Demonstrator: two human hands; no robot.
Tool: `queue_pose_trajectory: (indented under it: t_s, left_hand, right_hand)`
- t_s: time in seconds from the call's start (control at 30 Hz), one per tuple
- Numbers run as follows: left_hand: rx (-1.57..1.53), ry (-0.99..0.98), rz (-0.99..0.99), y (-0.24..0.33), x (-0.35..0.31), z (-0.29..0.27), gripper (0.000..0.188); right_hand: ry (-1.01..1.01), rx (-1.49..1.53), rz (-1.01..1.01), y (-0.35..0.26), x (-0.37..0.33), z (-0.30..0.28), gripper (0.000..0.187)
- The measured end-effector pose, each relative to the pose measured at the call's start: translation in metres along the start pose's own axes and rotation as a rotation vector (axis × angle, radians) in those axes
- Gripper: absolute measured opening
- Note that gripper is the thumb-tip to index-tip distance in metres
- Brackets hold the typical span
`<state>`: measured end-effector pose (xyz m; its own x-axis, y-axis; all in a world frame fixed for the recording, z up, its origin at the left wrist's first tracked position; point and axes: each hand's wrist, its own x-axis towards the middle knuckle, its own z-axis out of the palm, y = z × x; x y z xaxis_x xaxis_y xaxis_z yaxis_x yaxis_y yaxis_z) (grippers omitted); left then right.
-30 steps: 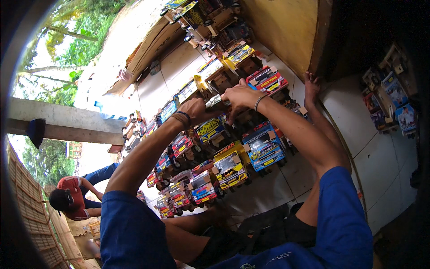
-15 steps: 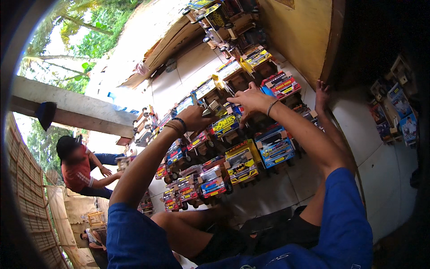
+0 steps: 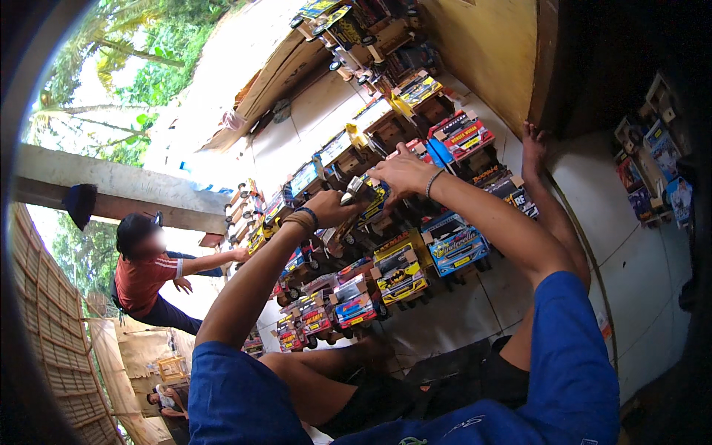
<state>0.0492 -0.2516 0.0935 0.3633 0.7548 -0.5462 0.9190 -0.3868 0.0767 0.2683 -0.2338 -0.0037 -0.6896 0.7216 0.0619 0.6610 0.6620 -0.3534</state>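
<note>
My left hand (image 3: 331, 208), with bands on its wrist, is closed beside a small grey, metallic-looking object (image 3: 359, 185) whose kind I cannot make out. Bent over the top of a yellow and blue wooden toy truck (image 3: 373, 211), my right hand (image 3: 406, 175) grips it with the thumb on its near side; the fingers hide part of it. Below stand a yellow and black toy truck (image 3: 400, 273) and a light-blue toy truck (image 3: 455, 241). A red toy truck (image 3: 461, 135) is beyond my right hand.
Rows of toy trucks cover the tiled floor (image 3: 460, 315) before my crossed legs. More toys (image 3: 656, 167) lie at the right by a dark doorway. A yellow wall (image 3: 486, 55) rises behind. At left, a person in a red shirt (image 3: 144, 282) reaches toward the rows near a concrete beam (image 3: 111, 182).
The yellow and blue truck has turned and now shows less of its front. Both my hands have shifted slightly lower. The person at left has stretched an arm toward the toy trucks.
</note>
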Motion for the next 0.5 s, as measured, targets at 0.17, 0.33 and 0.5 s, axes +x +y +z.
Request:
queue_pose_trajectory:
  t_s: [0.17,0.33,0.5]
  left_hand:
    - [-0.008,-0.017,-0.017,0.0018,0.0028,-0.0016,0.078]
    - [0.015,-0.016,-0.029,0.0009,0.0054,0.0005,0.077]
    - [-0.046,-0.044,-0.041,0.0030,0.0077,-0.0021,0.076]
  right_hand:
    - [0.027,0.006,-0.003,0.0008,0.0026,0.0046,0.084]
    - [0.024,-0.017,-0.002,0.0011,0.0028,0.0058,0.079]
    - [0.039,-0.004,0.000,-0.0008,0.0011,0.0022,0.072]
